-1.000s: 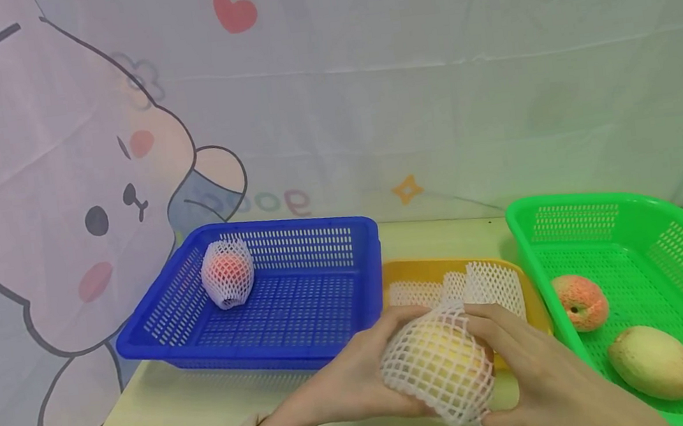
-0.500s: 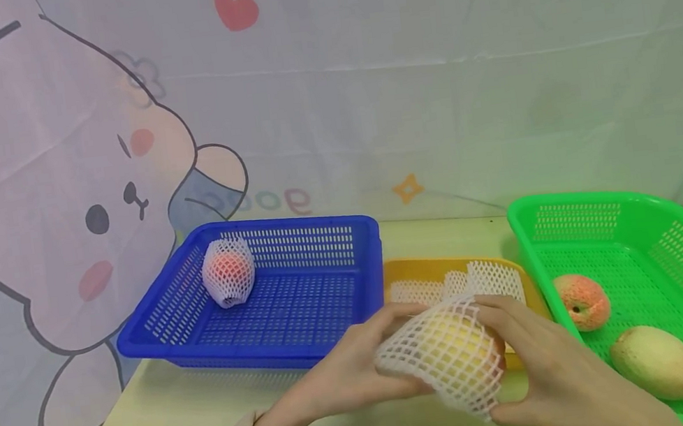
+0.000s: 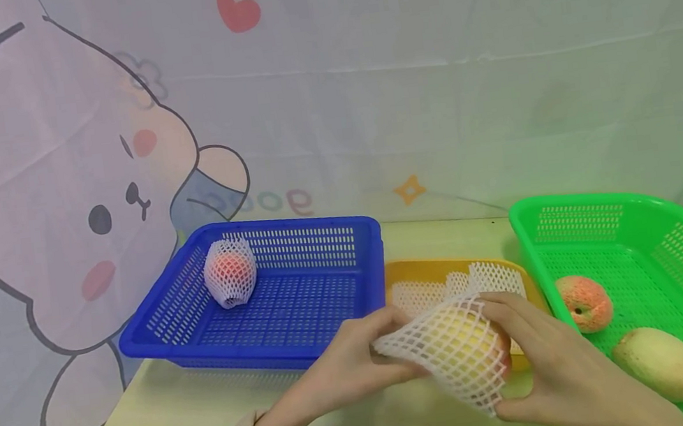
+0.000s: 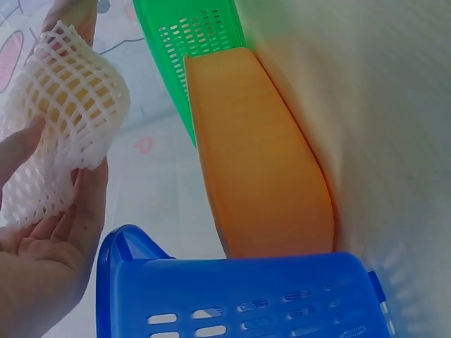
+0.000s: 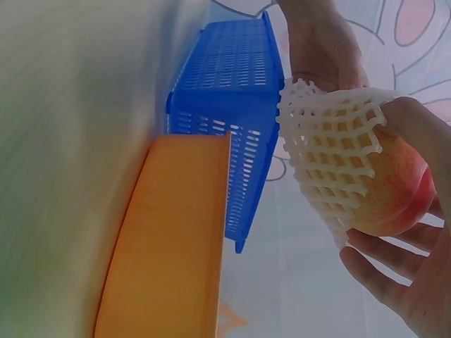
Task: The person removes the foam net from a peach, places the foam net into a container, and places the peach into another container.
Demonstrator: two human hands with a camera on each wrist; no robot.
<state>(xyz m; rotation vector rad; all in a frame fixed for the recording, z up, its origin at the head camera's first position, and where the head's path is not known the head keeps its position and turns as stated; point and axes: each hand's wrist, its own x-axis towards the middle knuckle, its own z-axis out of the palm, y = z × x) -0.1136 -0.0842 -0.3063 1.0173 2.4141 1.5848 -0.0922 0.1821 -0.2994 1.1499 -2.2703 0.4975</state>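
Note:
A yellow-red peach [image 5: 402, 186] sits partly inside a white foam net sleeve [image 3: 452, 348], its red end bare on the right. My right hand [image 3: 554, 361] curls round the bare end, its fingertips touching the net's open edge, as the right wrist view shows. With my left hand [image 3: 355, 362] I hold the net's narrow, gathered end between thumb and fingers. The left wrist view shows the net [image 4: 74, 98] stretched over the fruit between both hands. The fruit hangs above the table in front of a yellow tray [image 3: 414, 271].
A blue basket [image 3: 257, 359] at left holds a netted reddish fruit [image 3: 230, 273]. Several white foam nets [image 3: 495, 280] lie in the yellow tray. The green basket [image 3: 628, 264] at right holds a peach [image 3: 586, 303] and two mango-like fruits [image 3: 657, 363]. A printed cloth hangs behind.
The net has been drawn out to a narrower point at the left. My right hand and the peach have shifted slightly right; more of the fruit's red end shows.

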